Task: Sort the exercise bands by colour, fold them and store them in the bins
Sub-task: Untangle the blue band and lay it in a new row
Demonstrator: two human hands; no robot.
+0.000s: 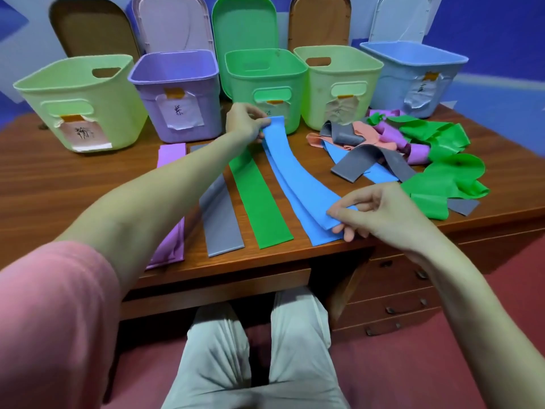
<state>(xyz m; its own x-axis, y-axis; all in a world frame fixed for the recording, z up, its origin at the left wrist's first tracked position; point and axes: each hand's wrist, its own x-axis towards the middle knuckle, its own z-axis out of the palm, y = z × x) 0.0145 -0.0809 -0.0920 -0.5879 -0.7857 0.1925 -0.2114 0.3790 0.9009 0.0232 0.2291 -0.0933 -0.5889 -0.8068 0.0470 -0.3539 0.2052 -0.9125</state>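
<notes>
Near edge, about 6 o'clock: knees in pale trousers (253, 349) under a wooden desk (73, 178). Pink sleeve (53, 320) at 8 o'clock.

Right hand (380, 214), 4 o'clock: thumb and fingers pinch the near end of a blue band (298, 184). A second blue band (321, 228) lies flat beneath it, touching. The held band runs up toward 12 o'clock, where the left hand (244, 122) pinches its far end just in front of the green bin (265, 84).

Flat strips on the desk, side by side, left of the blue pair: green band (259, 205), grey band (221, 219), purple band (171, 240) partly hidden by the left forearm.

At 2 o'clock: loose heap of bands (413, 152), green, grey, pink, purple and blue tangled together.

Far row of five open bins, 10 to 2 o'clock: pale green bin (82, 93), purple bin (177, 93), the green one, another pale green bin (339, 84), light blue bin (413, 75). Each carries a paper label; the writing is illegible. Lids (244, 25) lean behind them.
</notes>
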